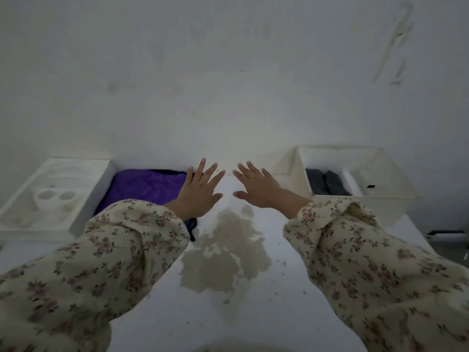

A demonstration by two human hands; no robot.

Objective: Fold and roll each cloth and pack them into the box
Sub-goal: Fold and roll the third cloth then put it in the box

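Both my hands are stretched out flat over the white table, fingers spread, holding nothing. My left hand (pixel 200 191) hovers at the right edge of a crumpled purple cloth (pixel 144 186), which lies at the back left and is partly hidden by my floral sleeve. My right hand (pixel 256 189) is a hand's width to the right, over bare table. At the back right stands an open white box (pixel 299 174); dark grey rolled cloths (pixel 327 185) lie inside it next to a white item.
A white moulded tray (pixel 53 194) with round hollows sits at the back left beside the purple cloth. A large brownish stain (pixel 225 252) marks the white table (pixel 228 321) in front of my hands. A white wall rises right behind the table. The table's right edge drops off near the box.
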